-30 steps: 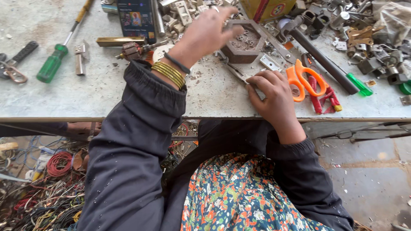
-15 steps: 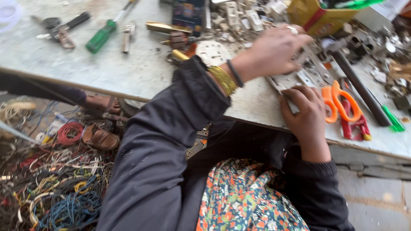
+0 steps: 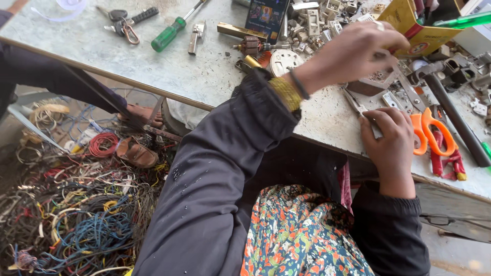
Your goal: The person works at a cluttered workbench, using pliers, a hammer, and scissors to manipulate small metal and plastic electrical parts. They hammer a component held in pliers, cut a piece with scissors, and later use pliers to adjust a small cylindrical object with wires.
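**Metal tool pinned at the table edge, clutter close on every side**

A thin metal tool (image 3: 358, 105), apparently pliers or tweezers, is held down by the right hand (image 3: 391, 140), closed around its handle at the lower right of the bench (image 3: 153, 66), near the front edge. The left hand (image 3: 353, 51) is curled above a small switch part (image 3: 376, 82) in the upper right; whether that part is gripped cannot be told. A slip of the tool could be caused by the short hold, and the tip might be driven toward the left fingers. Orange scissors (image 3: 432, 130) lie just beside the right hand and could be nudged off the edge. Loose parts crowd the upper right; open surface is left around the green screwdriver (image 3: 171, 30), upper left.
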